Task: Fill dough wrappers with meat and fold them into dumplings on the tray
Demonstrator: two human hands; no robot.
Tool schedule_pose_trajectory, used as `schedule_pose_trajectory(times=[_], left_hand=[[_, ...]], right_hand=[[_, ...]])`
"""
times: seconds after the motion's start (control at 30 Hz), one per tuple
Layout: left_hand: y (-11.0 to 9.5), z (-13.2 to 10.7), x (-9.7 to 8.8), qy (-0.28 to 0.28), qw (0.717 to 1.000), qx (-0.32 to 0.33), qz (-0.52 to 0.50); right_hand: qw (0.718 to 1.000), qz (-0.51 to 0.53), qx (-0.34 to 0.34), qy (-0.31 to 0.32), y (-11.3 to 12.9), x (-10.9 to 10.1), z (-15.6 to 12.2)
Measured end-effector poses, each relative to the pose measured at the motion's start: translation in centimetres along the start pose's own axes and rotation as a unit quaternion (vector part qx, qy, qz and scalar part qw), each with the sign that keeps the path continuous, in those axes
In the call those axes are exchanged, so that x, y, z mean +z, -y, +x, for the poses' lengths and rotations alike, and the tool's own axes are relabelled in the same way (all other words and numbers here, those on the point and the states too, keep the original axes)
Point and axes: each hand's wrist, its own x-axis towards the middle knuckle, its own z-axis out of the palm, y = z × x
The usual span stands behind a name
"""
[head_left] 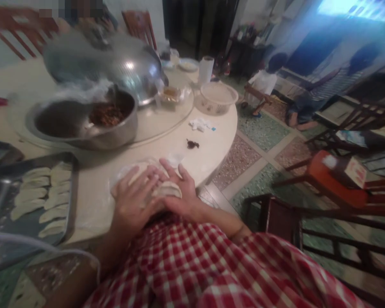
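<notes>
Both my hands rest at the near edge of a round cream table (211,141). My left hand (133,201) lies on top of a stack of round white dough wrappers (137,167), fingers laid over it. My right hand (179,194) cups a folded dumpling (168,188) against the left hand, fingers curled around it. To the left stands a metal tray (69,160) holding several finished dumplings (40,192) in rows. Behind the hands sits a steel bowl (115,132) with dark minced filling (107,114).
A big steel basin (125,64) stands upside down further back, with a white plastic basket (216,98), a paper roll (205,69) and crumpled tissue (199,124) nearby. A dark scrap (192,144) lies on the table. Wooden chairs (308,222) and an orange stool (336,184) crowd the floor at right; people sit on the floor beyond.
</notes>
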Motion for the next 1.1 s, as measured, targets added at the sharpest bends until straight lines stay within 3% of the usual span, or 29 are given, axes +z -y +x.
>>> schedule_pose_trajectory(times=[0.13, 0.37, 0.8, 1.1], left_hand=[[0.4, -0.2, -0.4, -0.019, 0.997, -0.070, -0.002], [0.3, 0.0, 0.2, -0.018, 0.996, -0.087, 0.005], [0.3, 0.4, 1.2, 0.008, 0.983, -0.168, -0.072], [0.6, 0.1, 0.7, 0.019, 0.963, -0.239, -0.126]], right_hand=[[0.998, 0.002, -0.067, 0.010, 0.8, 0.7, 0.4], [0.998, 0.002, -0.070, 0.005, 0.6, 0.6, 0.9], [0.997, -0.019, -0.080, 0.013, 0.1, -0.1, 1.5], [0.997, -0.017, -0.076, -0.001, 0.4, -0.1, 1.5]])
